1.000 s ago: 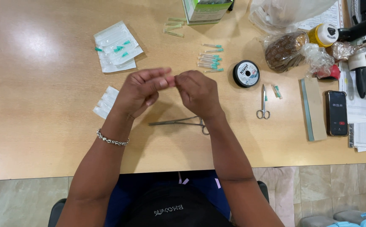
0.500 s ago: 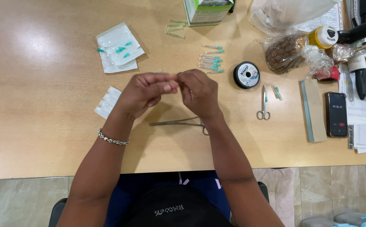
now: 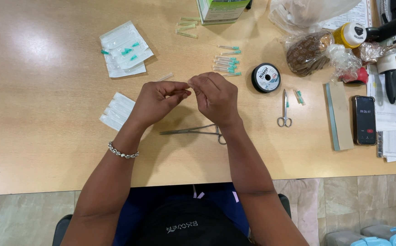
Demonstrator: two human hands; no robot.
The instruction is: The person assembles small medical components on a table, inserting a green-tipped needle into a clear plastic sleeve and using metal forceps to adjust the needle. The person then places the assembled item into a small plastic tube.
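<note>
My left hand (image 3: 159, 98) and my right hand (image 3: 216, 96) meet fingertip to fingertip above the wooden table (image 3: 47, 136), pinching something small and pale between them; what it is cannot be made out. A clear needle cap (image 3: 164, 77) lies just beyond the left fingers. Under my right wrist lies a metal needle holder (image 3: 191, 131). A row of green-hubbed needles (image 3: 227, 61) lies a little beyond my hands. A black spool of thread (image 3: 266, 78) stands to the right of them.
White blister packs (image 3: 124, 50) lie at the far left and a smaller pack (image 3: 116, 111) by my left wrist. Small scissors (image 3: 285, 109), a grey block (image 3: 339, 116), a phone (image 3: 364, 120), a green box (image 3: 218, 10), plastic bags and papers fill the right side.
Both hands have stayed together over the same spot; the fingers shifted slightly while working the small item. Nothing on the table moved.
</note>
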